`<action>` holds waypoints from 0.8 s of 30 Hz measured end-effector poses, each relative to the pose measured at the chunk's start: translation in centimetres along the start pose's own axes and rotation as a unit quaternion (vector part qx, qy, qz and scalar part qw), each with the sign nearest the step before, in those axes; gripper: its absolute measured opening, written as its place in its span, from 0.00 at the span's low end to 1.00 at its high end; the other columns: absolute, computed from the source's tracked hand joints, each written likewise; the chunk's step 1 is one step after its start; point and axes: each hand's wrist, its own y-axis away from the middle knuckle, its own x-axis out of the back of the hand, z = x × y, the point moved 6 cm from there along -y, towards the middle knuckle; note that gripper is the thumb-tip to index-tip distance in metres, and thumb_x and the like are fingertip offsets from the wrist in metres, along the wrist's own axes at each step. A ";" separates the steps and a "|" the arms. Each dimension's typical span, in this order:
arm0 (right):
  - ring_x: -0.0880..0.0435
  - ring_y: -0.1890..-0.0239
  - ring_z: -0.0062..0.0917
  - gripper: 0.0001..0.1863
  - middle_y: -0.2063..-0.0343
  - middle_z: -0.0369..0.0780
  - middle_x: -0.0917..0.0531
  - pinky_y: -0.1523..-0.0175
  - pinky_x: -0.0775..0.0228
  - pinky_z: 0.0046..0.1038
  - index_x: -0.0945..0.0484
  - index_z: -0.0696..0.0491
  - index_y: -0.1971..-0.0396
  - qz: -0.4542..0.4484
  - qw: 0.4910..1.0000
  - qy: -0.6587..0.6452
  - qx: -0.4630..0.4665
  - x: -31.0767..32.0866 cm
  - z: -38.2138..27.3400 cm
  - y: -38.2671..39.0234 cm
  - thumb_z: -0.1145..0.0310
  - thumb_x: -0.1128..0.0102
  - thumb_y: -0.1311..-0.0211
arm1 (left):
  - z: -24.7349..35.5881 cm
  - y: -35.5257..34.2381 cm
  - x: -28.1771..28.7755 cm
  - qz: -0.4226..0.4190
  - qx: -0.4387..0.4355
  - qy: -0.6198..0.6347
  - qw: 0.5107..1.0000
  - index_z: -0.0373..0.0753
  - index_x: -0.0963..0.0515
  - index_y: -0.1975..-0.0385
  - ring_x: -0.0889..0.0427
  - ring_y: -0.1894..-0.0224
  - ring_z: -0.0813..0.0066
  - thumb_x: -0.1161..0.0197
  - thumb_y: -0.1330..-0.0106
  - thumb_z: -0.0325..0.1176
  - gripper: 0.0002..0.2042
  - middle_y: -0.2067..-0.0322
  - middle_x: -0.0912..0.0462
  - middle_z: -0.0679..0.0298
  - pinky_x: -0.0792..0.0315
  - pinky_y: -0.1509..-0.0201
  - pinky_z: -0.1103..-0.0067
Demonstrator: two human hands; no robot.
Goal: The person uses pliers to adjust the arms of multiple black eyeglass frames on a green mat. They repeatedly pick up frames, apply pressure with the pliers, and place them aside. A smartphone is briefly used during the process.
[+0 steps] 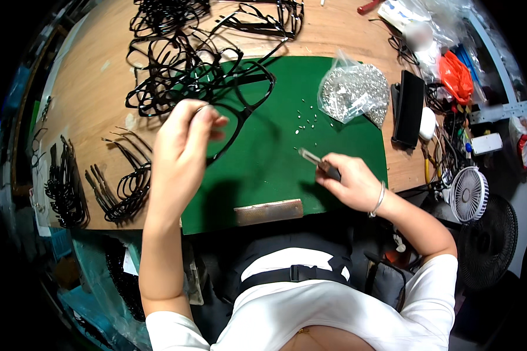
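My left hand (184,137) is raised over the left part of the green mat (293,76), fingers pinched on a black eyeglass frame (244,111). One rim of it and a curved arm show to the right of the fingers; the grip point is partly hidden. Behind it lies a tangled heap of black eyeglass frames (164,70). My right hand (354,181) closes round a short tool (313,158) with a metal tip and dark handle, pointing up and left above the mat. Beyond its tip, several tiny silvery pieces (301,126) lie scattered.
A clear bag (351,88) of small silvery parts lies at the mat's right. Beside it is a black case (409,108). A worn flat bar (268,212) sits at the front edge. More frames (120,196) stand at left; cables and a white fan (469,193) are at right.
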 end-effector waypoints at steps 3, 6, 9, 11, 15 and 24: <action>0.24 0.72 0.39 0.07 0.77 0.47 0.25 0.66 0.33 0.33 0.30 0.59 0.75 0.022 0.997 0.062 0.027 0.1 -0.3 -2.8 0.72 0.46 0.53 | 1.5 3.7 0.3 -0.011 0.151 0.185 0.971 0.34 0.37 0.69 0.23 0.80 0.71 0.57 0.34 0.34 0.09 0.71 0.23 0.52 0.28 0.74 0.82; 0.25 0.70 0.40 0.08 0.76 0.47 0.25 0.65 0.34 0.36 0.31 0.58 0.74 0.058 0.987 0.147 0.020 -1.3 0.4 -4.6 0.70 0.46 0.52 | 2.9 6.8 0.2 -0.009 0.119 0.296 0.948 0.32 0.44 0.61 0.24 0.86 0.69 0.50 0.37 0.35 0.14 0.69 0.24 0.45 0.27 0.80 0.79; 0.25 0.69 0.39 0.08 0.75 0.46 0.25 0.64 0.35 0.36 0.31 0.58 0.74 0.088 0.977 0.191 0.025 -2.0 0.4 -4.8 0.70 0.46 0.53 | 2.1 10.0 0.5 0.038 0.066 0.300 0.951 0.32 0.51 0.51 0.21 0.79 0.70 0.41 0.47 0.23 0.28 0.66 0.25 0.44 0.24 0.77 0.79; 0.25 0.69 0.38 0.08 0.74 0.45 0.25 0.64 0.35 0.36 0.31 0.57 0.73 0.088 0.972 0.217 0.021 -2.3 0.3 -4.8 0.70 0.46 0.53 | 1.1 11.1 -0.5 0.066 0.109 0.248 0.960 0.35 0.51 0.49 0.22 0.76 0.75 0.43 0.49 0.17 0.29 0.63 0.27 0.47 0.25 0.75 0.82; 0.26 0.68 0.37 0.08 0.74 0.45 0.26 0.64 0.36 0.36 0.31 0.57 0.73 0.073 0.967 0.241 0.025 -2.4 0.0 -4.8 0.72 0.46 0.55 | -0.7 11.2 -2.5 0.090 0.119 0.229 0.962 0.36 0.49 0.47 0.25 0.77 0.80 0.42 0.46 0.24 0.28 0.61 0.27 0.48 0.27 0.74 0.86; 0.27 0.74 0.37 0.09 0.78 0.44 0.27 0.68 0.36 0.31 0.32 0.59 0.75 0.063 0.996 0.055 -0.034 -0.2 1.3 -1.6 0.71 0.44 0.53 | 0.0 9.7 -4.8 0.027 0.067 0.327 0.942 0.44 0.64 0.39 0.24 0.75 0.77 0.35 0.53 0.23 0.46 0.56 0.29 0.47 0.27 0.63 0.78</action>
